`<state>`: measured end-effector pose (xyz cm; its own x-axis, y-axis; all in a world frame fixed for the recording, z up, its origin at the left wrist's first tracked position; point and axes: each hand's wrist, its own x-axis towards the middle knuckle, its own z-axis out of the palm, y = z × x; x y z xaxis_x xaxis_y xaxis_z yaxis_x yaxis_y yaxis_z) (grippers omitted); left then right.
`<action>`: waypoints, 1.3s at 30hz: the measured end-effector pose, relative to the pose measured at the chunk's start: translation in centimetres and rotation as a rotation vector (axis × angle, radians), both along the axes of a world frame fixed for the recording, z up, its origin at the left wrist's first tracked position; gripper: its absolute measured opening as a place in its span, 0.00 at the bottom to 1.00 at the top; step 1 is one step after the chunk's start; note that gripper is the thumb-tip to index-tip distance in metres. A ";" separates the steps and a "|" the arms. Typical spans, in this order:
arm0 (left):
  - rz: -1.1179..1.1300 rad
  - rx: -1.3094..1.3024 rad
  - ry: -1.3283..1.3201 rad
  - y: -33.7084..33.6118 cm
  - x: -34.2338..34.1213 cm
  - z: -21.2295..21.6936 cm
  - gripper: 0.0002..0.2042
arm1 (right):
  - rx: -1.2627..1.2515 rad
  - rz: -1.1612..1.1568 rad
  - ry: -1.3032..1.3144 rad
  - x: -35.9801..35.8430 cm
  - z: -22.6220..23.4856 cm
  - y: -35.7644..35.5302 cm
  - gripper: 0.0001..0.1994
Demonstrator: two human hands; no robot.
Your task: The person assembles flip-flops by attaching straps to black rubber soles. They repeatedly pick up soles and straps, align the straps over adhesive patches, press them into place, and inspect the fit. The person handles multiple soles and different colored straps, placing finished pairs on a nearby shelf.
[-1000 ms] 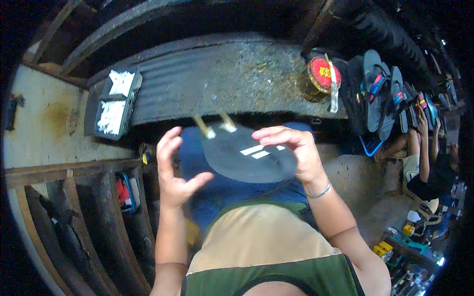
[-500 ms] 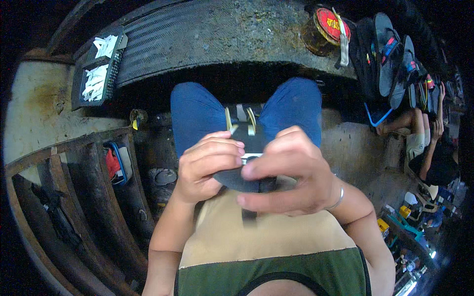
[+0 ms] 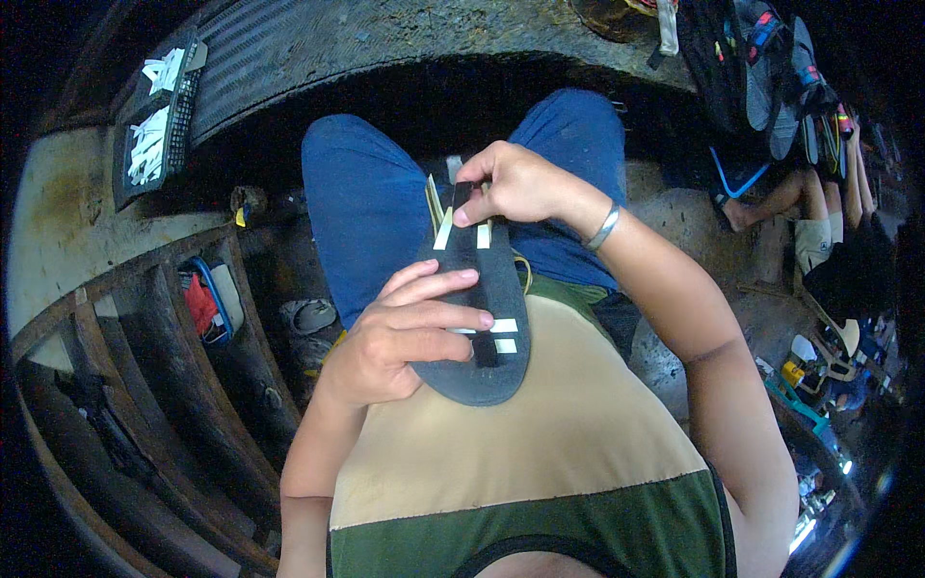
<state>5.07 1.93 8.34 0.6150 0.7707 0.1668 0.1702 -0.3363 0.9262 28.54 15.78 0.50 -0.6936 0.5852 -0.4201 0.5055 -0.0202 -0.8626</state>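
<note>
A dark grey sandal sole (image 3: 487,380) lies lengthwise in front of my belly, its rounded end toward me. My left hand (image 3: 390,332) grips its left edge, fingers lying across the top face. At the far end my right hand (image 3: 515,188) pinches a black strip (image 3: 462,196) between thumb and fingers. Cream-coloured strap ends (image 3: 444,231) stand up beside that strip. Nearer me, short pale strips (image 3: 504,326) lie flat across the sole, next to a black band (image 3: 496,352). The sole's far tip is partly hidden by my right hand.
Beyond my knees runs a dark worn bench (image 3: 405,43), with a basket of white pieces (image 3: 149,144) at its left. Sandals (image 3: 761,87) stand at the far right. Wooden slats (image 3: 183,318) are on my left. Another person's leg (image 3: 771,197) shows at right.
My right hand has moved away from the near end of the sole to its far end and now pinches the black strip. My left hand stays on the sole; the whole view has shifted.
</note>
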 end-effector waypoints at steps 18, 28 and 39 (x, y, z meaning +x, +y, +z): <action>-0.220 -0.084 -0.012 1.4 -0.5 -0.9 0.17 | -0.260 0.001 -0.285 -0.1 -4.3 1.6 0.22; 0.012 -0.122 -0.212 -0.4 -0.5 -2.2 0.17 | -0.147 0.014 0.337 3.0 7.5 -3.1 0.17; -0.030 -0.142 -0.035 0.3 -0.4 -1.0 0.23 | 0.119 -0.010 0.340 2.1 12.7 -9.8 0.05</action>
<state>4.65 2.18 7.34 0.6335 0.7697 0.0790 0.1293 -0.2060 0.9700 30.62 5.95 13.16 -0.7758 0.6239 -0.0945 0.1892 0.0871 -0.9781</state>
